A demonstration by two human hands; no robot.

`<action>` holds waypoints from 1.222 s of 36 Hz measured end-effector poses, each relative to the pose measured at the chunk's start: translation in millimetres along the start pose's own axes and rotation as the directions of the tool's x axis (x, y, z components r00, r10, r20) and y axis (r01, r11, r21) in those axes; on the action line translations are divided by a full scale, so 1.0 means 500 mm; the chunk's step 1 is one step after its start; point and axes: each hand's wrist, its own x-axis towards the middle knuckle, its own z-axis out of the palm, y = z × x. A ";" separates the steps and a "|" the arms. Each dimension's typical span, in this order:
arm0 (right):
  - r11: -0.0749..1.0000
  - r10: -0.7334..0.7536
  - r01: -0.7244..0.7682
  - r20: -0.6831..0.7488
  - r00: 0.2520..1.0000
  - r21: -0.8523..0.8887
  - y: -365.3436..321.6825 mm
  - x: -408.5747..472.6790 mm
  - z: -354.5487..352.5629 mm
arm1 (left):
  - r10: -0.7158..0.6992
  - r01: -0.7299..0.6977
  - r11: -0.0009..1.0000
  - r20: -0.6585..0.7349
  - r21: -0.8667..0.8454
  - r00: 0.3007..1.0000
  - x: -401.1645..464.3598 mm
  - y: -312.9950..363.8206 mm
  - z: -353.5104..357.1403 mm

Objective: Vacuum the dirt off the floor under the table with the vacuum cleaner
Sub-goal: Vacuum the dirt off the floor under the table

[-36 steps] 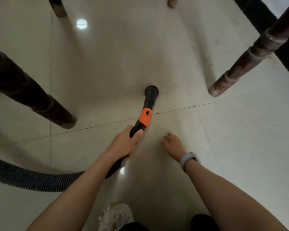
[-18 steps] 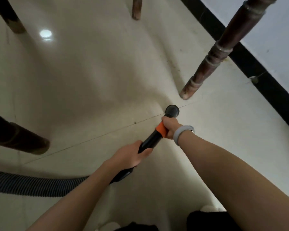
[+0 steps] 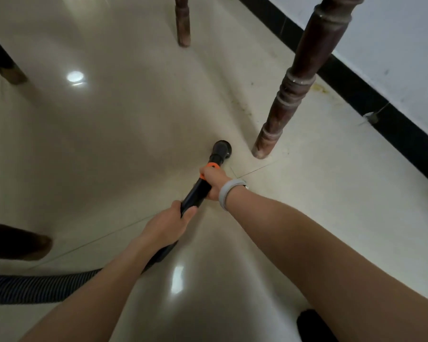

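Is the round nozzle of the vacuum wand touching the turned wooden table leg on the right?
No, the nozzle sits on the floor just left of the table leg, with a strip of tile visible between them.

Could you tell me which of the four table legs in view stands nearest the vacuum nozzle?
The turned leg at right, beside the black skirting: its foot stands just right of the nozzle, apart from it. The other three legs stand farther off, at the top and left edges.

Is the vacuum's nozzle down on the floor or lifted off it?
Down, apparently: the nozzle mouth sits against the floor tiles with no visible gap, angled downward from both gripping hands.
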 end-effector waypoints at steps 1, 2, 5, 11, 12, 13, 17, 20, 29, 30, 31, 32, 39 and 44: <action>1.000 -0.005 0.005 -0.004 1.000 -0.008 -0.008 0.002 -0.016 | 0.011 -0.011 1.000 -0.006 0.012 1.000 0.006 0.017 0.003; 0.999 -0.013 0.013 -0.006 1.000 -0.032 -0.014 0.001 -0.032 | 0.022 -0.022 1.000 -0.001 0.022 1.000 0.010 0.032 0.008; 0.991 0.010 -0.009 0.007 1.000 -0.130 -0.003 -0.016 -0.093 | 0.059 -0.066 0.996 0.099 0.065 0.993 0.008 0.059 0.032; 0.975 0.184 -0.172 0.080 0.980 -0.141 0.094 -0.061 -0.232 | 0.128 -0.239 0.936 0.385 0.257 0.914 -0.034 0.084 0.101; 0.975 0.193 -0.182 0.079 0.978 -0.129 0.097 -0.059 -0.250 | 0.130 -0.249 0.931 0.395 0.267 0.909 -0.035 0.095 0.108; 0.977 0.186 -0.175 0.082 0.979 -0.122 0.094 -0.052 -0.266 | 0.133 -0.251 0.930 0.393 0.268 0.910 -0.031 0.109 0.112; 0.989 0.141 -0.134 0.112 0.984 -0.070 0.039 -0.024 -0.300 | 0.118 -0.216 0.941 0.348 0.260 0.930 0.000 0.174 0.105; 0.991 0.133 -0.130 0.098 0.986 -0.045 0.012 -0.010 -0.322 | 0.088 -0.194 0.938 0.342 0.288 0.935 0.020 0.215 0.101; 0.992 0.035 -0.030 0.037 0.999 -0.125 -0.029 0.036 -0.432 | 0.049 -0.137 0.965 0.359 0.226 0.932 0.061 0.346 0.156; 0.990 0.017 -0.014 0.021 1.000 -0.143 -0.040 0.041 -0.446 | 0.047 -0.127 0.969 0.352 0.210 0.935 0.068 0.363 0.163; 0.989 -0.002 0.003 0.006 1.000 -0.150 -0.051 0.047 -0.460 | 0.048 -0.119 0.974 0.341 0.192 0.939 0.077 0.380 0.170; 0.988 -0.022 0.020 -0.009 1.000 -0.150 -0.061 0.054 -0.474 | 0.053 -0.113 0.979 0.326 0.170 0.944 0.085 0.397 0.176; 0.998 -0.047 0.044 -0.063 0.997 -0.038 -0.057 0.090 -0.559 | 0.086 -0.092 0.996 0.305 0.004 0.948 0.094 0.466 0.243; 0.999 0.026 -0.029 0.080 0.996 0.037 -0.048 0.094 -0.541 | 0.043 -0.061 0.997 0.363 0.038 0.931 0.085 0.445 0.208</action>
